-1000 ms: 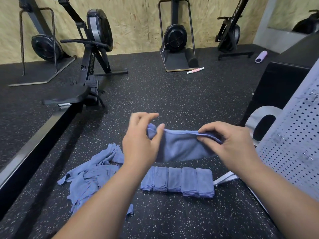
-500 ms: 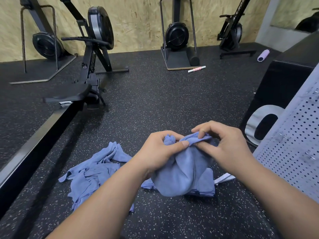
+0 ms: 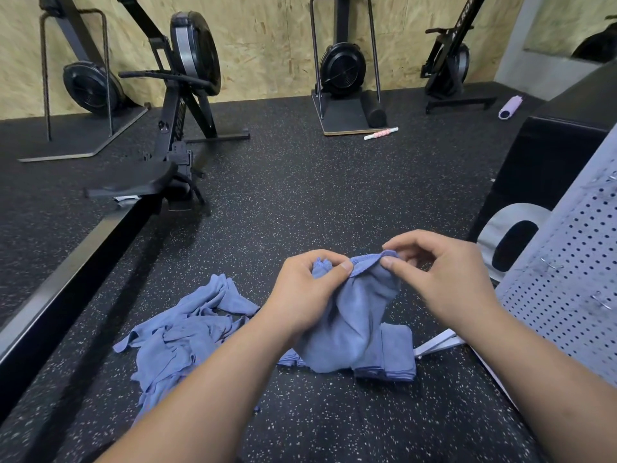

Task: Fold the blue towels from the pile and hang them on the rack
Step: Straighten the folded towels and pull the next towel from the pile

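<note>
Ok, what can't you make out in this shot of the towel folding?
Head view only:
1. Folded towels: mostly covered by the held towel and left hand; count unclear.
2. Perforated panel: cut off by the right edge.
3. Loose pile: bunched up; number of towels untellable.
</note>
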